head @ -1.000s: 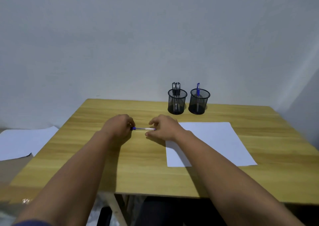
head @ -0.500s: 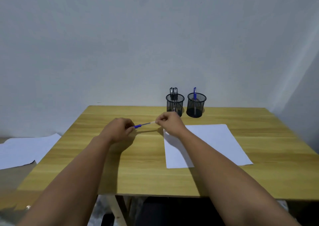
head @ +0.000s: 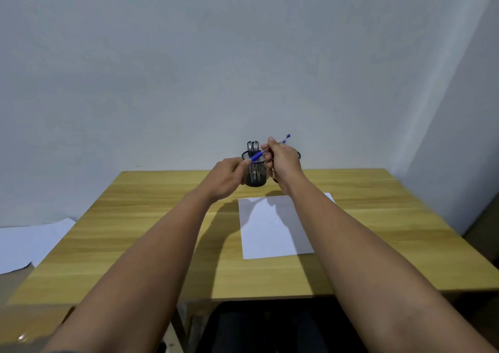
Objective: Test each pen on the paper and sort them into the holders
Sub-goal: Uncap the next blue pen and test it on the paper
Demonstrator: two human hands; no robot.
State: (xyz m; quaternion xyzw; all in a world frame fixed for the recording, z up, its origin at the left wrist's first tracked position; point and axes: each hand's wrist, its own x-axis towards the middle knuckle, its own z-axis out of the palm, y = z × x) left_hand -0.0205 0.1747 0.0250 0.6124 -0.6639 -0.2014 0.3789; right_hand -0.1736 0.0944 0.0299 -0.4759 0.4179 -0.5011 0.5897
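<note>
Your blue pen is up in the air, well above the surface, its long axis slanting from the capped end low at your left to the blue tail high at your right. Your right hand has its fingers pinched shut around the clear barrel; your left hand is closed on the blue cap end, so both hold it. Pull apart along that slant and the cap should come off, I'd say. Behind, the left mesh holder with dark pens sits near the far edge; the right holder is mostly hidden. The white paper lies below, right of centre.
</note>
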